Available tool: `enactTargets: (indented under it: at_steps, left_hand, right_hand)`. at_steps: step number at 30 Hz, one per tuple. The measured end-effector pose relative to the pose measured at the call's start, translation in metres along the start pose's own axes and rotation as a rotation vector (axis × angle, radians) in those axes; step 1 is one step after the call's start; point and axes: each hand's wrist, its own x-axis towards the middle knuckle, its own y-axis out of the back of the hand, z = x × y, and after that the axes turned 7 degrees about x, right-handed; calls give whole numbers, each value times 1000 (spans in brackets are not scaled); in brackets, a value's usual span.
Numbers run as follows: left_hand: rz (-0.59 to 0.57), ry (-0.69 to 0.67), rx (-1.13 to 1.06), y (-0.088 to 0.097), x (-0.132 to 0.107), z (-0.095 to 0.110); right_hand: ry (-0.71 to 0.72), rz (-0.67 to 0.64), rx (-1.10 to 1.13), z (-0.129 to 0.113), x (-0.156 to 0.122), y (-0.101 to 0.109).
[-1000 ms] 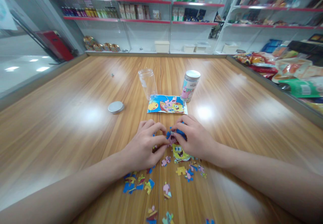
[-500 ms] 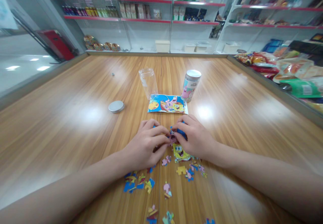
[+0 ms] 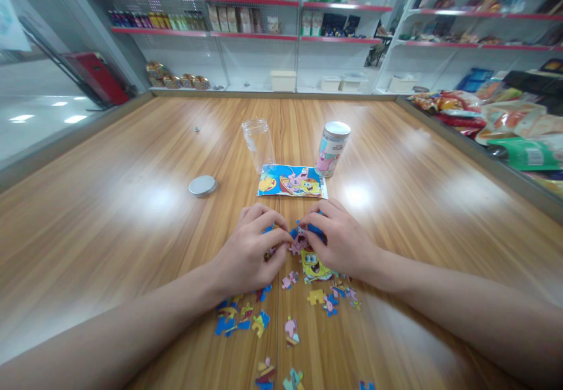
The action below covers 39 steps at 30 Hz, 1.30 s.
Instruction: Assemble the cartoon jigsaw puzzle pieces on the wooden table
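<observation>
My left hand (image 3: 253,249) is curled low over the table, its index fingertip at the edge of a pink puzzle piece (image 3: 295,247). From the right, my right hand (image 3: 336,234) has thumb and fingers closed at a joined puzzle section with a pink face (image 3: 301,234). Blue pieces show partly under both hands. Just below the right hand lies a yellow puzzle section with a smiling face (image 3: 314,265). Loose pieces are scattered nearer me, among them a yellow puzzle piece (image 3: 315,297) and a pink-and-white puzzle piece (image 3: 291,330).
Beyond my hands lies a printed picture card (image 3: 290,182). Behind it stand a clear jar (image 3: 259,146) and a printed can (image 3: 333,148). A silver lid (image 3: 203,186) is at the left. Snack bags (image 3: 466,108) crowd the right edge, and stocked shelves (image 3: 255,0) stand behind the table.
My left hand has drawn slightly back to the left, showing more of the pink puzzle piece. My right hand stays almost still.
</observation>
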Motion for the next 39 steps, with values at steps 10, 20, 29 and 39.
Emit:
enactTargets:
  at_steps: [10, 20, 29, 39]
  left_hand:
    - [-63, -33, 20, 2, 1, 1]
    - [-65, -31, 8, 1, 0, 1]
    - [-67, -42, 10, 1, 0, 1]
    - [-80, -56, 2, 1, -1, 0]
  right_hand:
    - [173, 28, 174, -7, 0, 4]
    - [209, -36, 201, -8, 0, 2]
    - [219, -56, 207, -9, 0, 3]
    - [187, 17, 261, -8, 0, 8]
